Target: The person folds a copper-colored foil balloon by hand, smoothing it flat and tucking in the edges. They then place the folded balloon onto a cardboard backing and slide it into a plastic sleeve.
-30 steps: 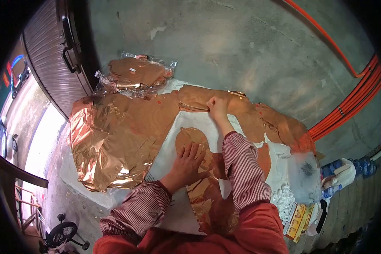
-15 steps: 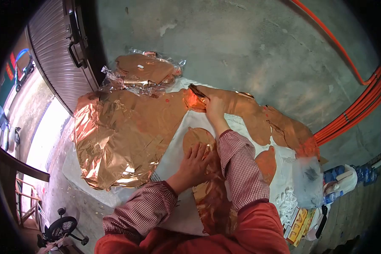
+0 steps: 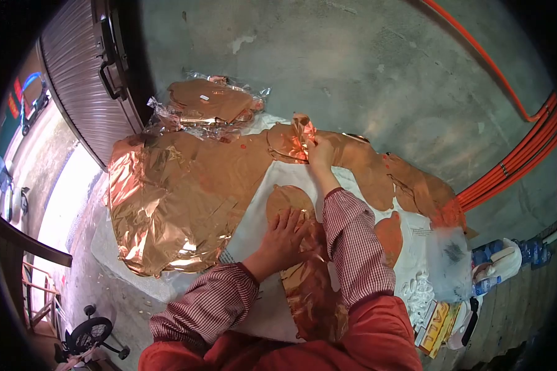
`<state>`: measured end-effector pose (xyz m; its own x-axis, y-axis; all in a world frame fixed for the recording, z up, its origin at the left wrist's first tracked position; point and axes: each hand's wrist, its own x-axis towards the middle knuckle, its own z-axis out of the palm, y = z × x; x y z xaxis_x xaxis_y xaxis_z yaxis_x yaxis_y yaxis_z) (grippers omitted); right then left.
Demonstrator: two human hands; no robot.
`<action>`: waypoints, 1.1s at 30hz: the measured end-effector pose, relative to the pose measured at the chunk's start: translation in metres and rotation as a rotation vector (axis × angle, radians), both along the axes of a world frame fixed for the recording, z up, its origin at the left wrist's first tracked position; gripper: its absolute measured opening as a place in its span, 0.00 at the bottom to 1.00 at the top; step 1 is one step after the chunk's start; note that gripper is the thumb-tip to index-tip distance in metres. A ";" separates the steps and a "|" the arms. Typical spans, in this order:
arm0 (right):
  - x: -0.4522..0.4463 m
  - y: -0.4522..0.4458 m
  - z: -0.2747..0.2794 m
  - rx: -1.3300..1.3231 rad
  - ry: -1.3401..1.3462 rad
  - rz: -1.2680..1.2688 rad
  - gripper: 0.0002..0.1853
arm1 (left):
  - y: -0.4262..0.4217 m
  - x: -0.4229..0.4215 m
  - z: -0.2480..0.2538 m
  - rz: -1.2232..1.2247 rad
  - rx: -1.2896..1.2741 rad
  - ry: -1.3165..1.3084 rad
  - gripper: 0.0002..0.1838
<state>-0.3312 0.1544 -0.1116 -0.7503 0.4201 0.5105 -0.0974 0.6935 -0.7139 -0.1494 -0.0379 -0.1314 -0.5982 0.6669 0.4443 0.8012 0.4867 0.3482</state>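
1. From where I stand, the step in hand looks like handling flat copper foil, one hand steadying and the other picking up an edge.
2. The right hand [image 3: 319,150] has its thumb and fingers pinched together on a crumpled flap [image 3: 302,131], which stands up from the far foil [image 3: 356,154]. Whether the flap is a separate piece, I can't tell.
3. The left hand [image 3: 283,240] lies palm down, fingers a little apart, on the near foil [image 3: 309,303], gripping nothing. That foil runs from under the palm towards the person's body, partly over the white sheet [image 3: 254,222].
4. The big foil [image 3: 173,198] spreads creased to the left, touched by neither hand; the bagged foil [image 3: 210,99] sits just beyond it.
5. To my eye, the next move calls for a firm but gentle pinch, since such thin stuff could tear or crease, and a flat left palm so the near foil doesn't slide.
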 end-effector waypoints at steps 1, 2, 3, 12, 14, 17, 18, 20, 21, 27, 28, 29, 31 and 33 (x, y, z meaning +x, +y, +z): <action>0.002 0.002 0.003 0.202 0.017 -0.041 0.11 | 0.000 0.000 0.000 0.003 -0.005 0.003 0.41; 0.003 0.003 0.005 0.404 0.034 -0.081 0.10 | 0.000 -0.001 0.000 0.006 -0.004 0.002 0.41; 0.004 0.001 0.011 0.405 0.034 -0.078 0.10 | 0.000 -0.001 0.000 0.004 0.001 -0.003 0.41; -0.003 -0.017 0.021 -0.248 0.004 0.018 0.08 | 0.002 -0.001 -0.006 -0.002 0.054 0.022 0.39; -0.007 -0.019 0.007 -0.375 0.236 0.245 0.06 | 0.003 -0.001 -0.008 0.000 0.055 0.043 0.39; 0.012 -0.028 0.022 -0.102 0.067 0.322 0.05 | 0.004 -0.001 -0.010 0.016 0.055 0.019 0.38; 0.008 -0.022 0.019 -0.101 0.066 0.324 0.05 | 0.004 -0.001 -0.009 0.017 0.058 0.020 0.39; -0.006 -0.004 0.002 0.330 -0.103 0.457 0.07 | 0.003 0.000 -0.009 0.018 0.061 0.019 0.39; -0.007 -0.003 -0.003 0.330 -0.104 0.458 0.07 | 0.003 0.000 -0.009 0.014 0.052 0.016 0.39; 0.009 -0.011 0.002 0.601 -0.110 0.481 0.09 | 0.003 0.000 -0.008 0.016 0.023 -0.004 0.40; 0.006 -0.011 0.000 0.664 -0.172 0.443 0.10 | 0.003 0.000 -0.007 0.014 0.026 0.001 0.41; 0.004 -0.010 -0.001 0.727 -0.234 0.403 0.11 | 0.003 0.001 -0.007 0.012 0.024 -0.001 0.41; 0.002 -0.010 -0.004 0.809 -0.293 0.336 0.10 | 0.001 0.001 -0.001 0.002 -0.048 -0.078 0.41; 0.000 -0.010 -0.003 0.894 -0.346 0.273 0.10 | 0.001 0.001 0.001 0.001 -0.065 -0.085 0.41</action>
<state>-0.3309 0.1440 -0.1148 -0.9311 -0.2209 0.2903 -0.2186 0.9750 0.0408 -0.1485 -0.0373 -0.1308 -0.6328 0.6920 0.3475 0.7695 0.5117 0.3822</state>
